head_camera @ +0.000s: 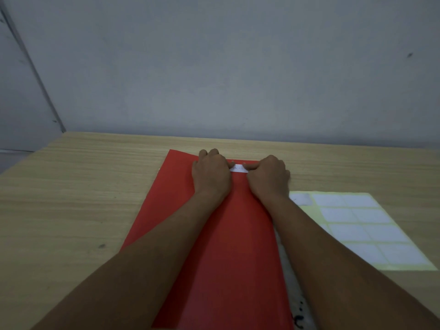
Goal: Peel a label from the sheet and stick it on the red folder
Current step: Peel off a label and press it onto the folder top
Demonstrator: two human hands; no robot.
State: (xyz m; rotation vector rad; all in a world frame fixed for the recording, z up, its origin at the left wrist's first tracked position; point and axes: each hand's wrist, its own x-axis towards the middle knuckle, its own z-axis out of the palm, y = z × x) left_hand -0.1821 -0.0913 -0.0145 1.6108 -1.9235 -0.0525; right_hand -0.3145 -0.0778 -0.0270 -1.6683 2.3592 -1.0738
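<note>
The red folder (214, 246) lies flat on the wooden table, running from near me to the far side. A small white label (238, 168) sits near its far edge. My left hand (210, 173) rests knuckles up on the folder with its fingertips at the label's left end. My right hand (269, 175) presses a finger along the label's right end. Most of the label is covered by both hands. The label sheet (362, 229), pale yellow with several white labels, lies to the right of the folder; its top-left cell looks bare.
A grey wall stands just behind the table's far edge (238, 139). Bare wooden tabletop (71, 198) extends left of the folder. A white strip with black marks (297, 313) shows under the folder's right edge near me.
</note>
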